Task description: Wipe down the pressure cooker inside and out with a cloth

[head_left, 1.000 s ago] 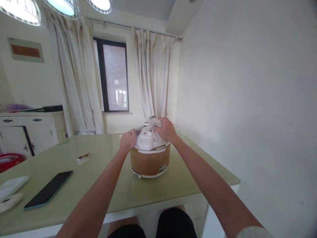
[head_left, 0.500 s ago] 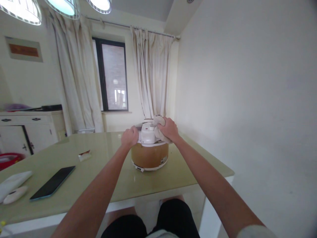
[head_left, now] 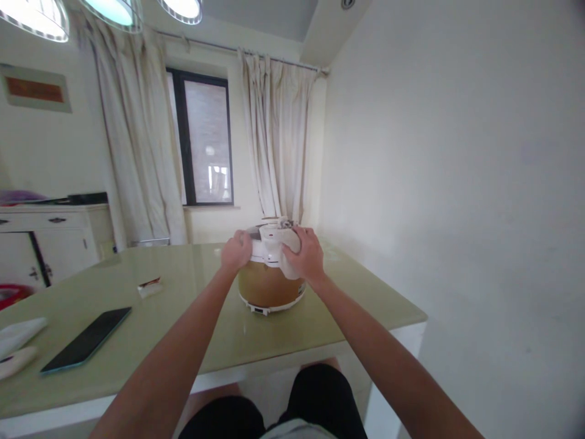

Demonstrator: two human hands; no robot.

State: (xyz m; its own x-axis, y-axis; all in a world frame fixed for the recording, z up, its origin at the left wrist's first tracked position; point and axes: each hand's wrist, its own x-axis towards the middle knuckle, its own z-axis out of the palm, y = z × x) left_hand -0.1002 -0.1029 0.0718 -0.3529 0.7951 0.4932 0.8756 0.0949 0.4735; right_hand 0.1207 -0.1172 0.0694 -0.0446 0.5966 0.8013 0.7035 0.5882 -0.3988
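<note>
With the left hand (head_left: 236, 252) clamped on the cooker (head_left: 270, 277) mid-table to brace it, the right hand (head_left: 305, 258), fingers curled on what looks like a cloth (head_left: 289, 244), should wipe the lid firmly without shifting the base.

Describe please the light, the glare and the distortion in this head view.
Head view: bright ceiling lamps are overexposed at the top left; the glossy table mirrors pale light; straight lines bow toward the edges and the forearms look stretched; the left hand and right hand on the cooker are slightly soft.
</note>
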